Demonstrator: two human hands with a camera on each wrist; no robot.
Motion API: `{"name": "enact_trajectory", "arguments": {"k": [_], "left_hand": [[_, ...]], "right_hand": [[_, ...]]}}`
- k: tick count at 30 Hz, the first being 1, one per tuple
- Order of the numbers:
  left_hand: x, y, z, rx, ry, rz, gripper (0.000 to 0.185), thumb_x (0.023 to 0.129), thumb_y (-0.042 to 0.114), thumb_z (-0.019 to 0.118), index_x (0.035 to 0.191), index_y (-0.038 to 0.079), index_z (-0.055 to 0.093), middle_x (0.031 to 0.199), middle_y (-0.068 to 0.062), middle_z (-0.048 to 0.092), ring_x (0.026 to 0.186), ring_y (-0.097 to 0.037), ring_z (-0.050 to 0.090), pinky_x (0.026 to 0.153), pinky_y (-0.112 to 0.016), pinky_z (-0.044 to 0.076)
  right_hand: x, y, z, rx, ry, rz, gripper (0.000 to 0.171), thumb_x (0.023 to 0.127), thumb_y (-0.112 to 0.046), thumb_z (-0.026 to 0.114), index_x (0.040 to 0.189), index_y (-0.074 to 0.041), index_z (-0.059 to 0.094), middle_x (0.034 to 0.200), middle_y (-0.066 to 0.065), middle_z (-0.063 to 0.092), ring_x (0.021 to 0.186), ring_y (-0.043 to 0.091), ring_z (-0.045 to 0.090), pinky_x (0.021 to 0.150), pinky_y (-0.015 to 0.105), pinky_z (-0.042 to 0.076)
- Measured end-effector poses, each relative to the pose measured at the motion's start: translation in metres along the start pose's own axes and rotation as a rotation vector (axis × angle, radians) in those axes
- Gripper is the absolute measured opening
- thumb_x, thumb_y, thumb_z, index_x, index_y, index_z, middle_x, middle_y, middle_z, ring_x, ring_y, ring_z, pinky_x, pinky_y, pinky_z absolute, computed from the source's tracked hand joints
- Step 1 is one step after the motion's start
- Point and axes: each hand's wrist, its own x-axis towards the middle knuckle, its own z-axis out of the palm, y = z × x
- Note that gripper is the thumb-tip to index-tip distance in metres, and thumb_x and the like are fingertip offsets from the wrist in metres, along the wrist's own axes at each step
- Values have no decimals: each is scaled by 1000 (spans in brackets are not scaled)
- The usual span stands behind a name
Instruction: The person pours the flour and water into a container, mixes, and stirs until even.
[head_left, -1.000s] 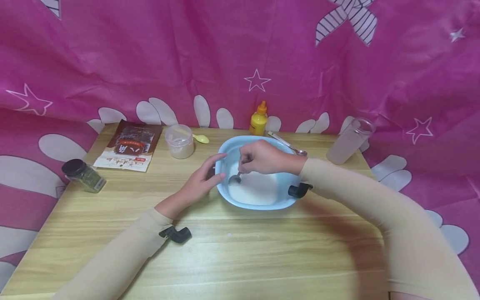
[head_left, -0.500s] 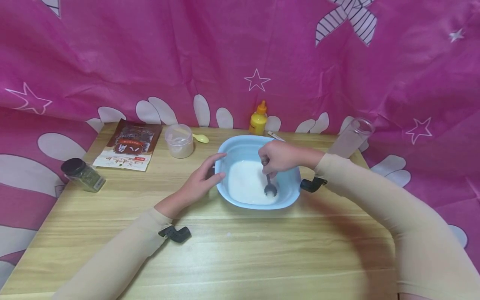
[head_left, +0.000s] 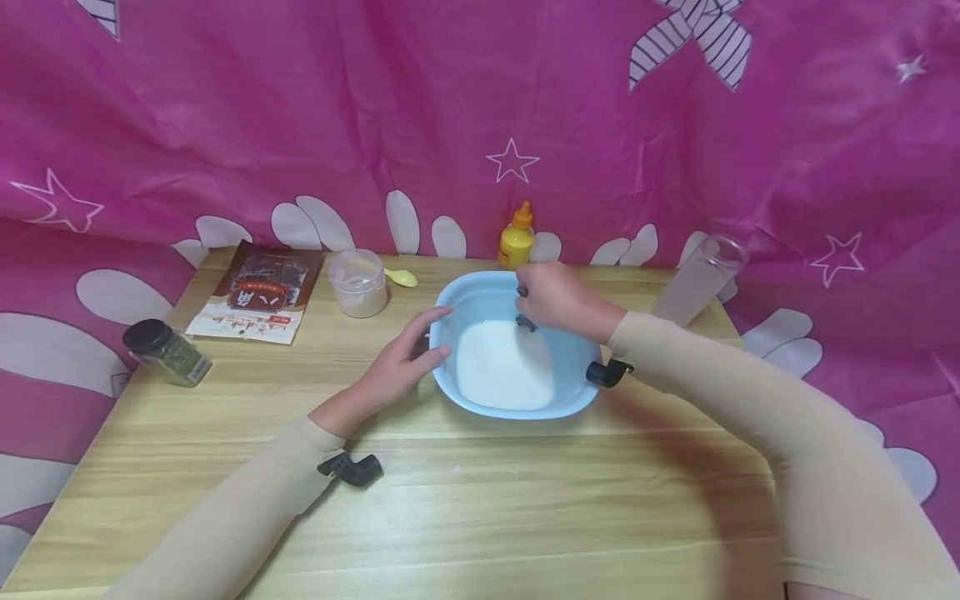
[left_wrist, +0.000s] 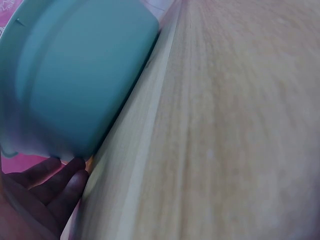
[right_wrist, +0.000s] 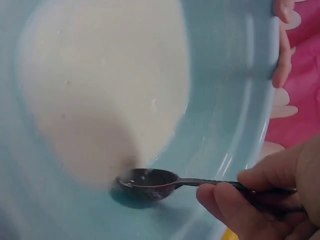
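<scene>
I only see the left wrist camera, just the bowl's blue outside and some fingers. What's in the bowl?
Observer: White liquid pools in the bowl.
Child: Is somebody stirring it?
Observer: The right hand holds a dark spoon, its tip in the liquid at the pool's edge.
Child: And the other hand?
Observer: The left hand rests on the bowl's rim, fingers straight.
Child: What's behind the bowl?
Observer: A yellow bottle.

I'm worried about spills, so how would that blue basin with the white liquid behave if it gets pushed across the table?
The blue basin looks wide and low, so tipping seems unlikely. Its smooth plastic base on the wooden table would probably slide easily; the left hand touches its rim. The white liquid would likely slosh toward the rim if shoved quickly.
</scene>
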Motion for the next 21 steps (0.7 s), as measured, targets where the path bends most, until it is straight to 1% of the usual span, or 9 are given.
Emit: {"name": "enact_trajectory", "arguments": {"k": [3, 5, 9, 11, 14, 17, 19, 21], "left_hand": [[0, 0, 1, -2, 4, 3, 60, 114, 24, 64, 170, 23, 42, 178, -11, 36, 150, -44, 54, 118, -55, 53], [0, 1, 2, -5, 6, 6, 61, 114, 23, 64, 170, 22, 42, 178, -12, 36, 150, -45, 54, 117, -55, 54], [0, 1, 2, -14, 2, 6, 61, 114, 21, 63, 171, 21, 41, 178, -14, 35, 150, -45, 54, 117, -55, 55], [0, 0, 2, -19, 1, 3, 61, 114, 21, 63, 171, 21, 41, 177, -14, 36, 150, -45, 54, 116, -55, 55], [0, 0, 1, -27, -8, 4, 61, 114, 20, 62, 171, 20, 40, 177, -15, 36, 149, -46, 54, 115, -55, 56], [0, 0, 1, -24, -13, 4, 61, 115, 21, 62, 171, 20, 40, 177, -14, 36, 150, -45, 54, 116, -55, 56], [0, 1, 1, -22, -14, 3, 61, 115, 21, 62, 171, 20, 40, 178, -13, 35, 150, -45, 54, 116, -55, 55], [0, 1, 1, -20, -11, 4, 61, 114, 21, 62, 171, 20, 40, 178, -13, 35, 150, -44, 54, 117, -55, 55]], "right_hand": [[1, -4, 6, 29, 43, -4, 15, 104, -9, 74, 96, -7, 63, 75, 8, 53, 70, 26, 58, 60, 32, 50], [2, -7, 11, 39, 73, -23, 16, 104, -10, 75, 95, -8, 63, 75, 7, 54, 72, 25, 58, 60, 32, 50], [4, -12, 21, 68, 128, -90, 20, 103, -10, 77, 90, -9, 62, 74, 5, 58, 72, 23, 58, 62, 32, 50], [5, -14, 26, 102, 138, -137, 22, 103, -10, 78, 87, -9, 62, 74, 4, 61, 71, 21, 58, 61, 31, 49], [5, -18, 30, 176, 115, -199, 19, 102, -9, 80, 88, -10, 65, 78, 0, 69, 73, 19, 61, 62, 30, 53], [2, -20, 30, 226, 61, -268, 14, 101, -9, 82, 92, -11, 71, 83, -4, 75, 76, 17, 64, 67, 31, 57], [0, -20, 27, 256, 8, -306, 12, 100, -10, 83, 92, -12, 74, 84, -7, 77, 77, 16, 65, 68, 32, 58], [-2, -19, 24, 289, -70, -331, 13, 100, -10, 83, 91, -14, 74, 84, -9, 78, 77, 15, 67, 69, 31, 58]]}}
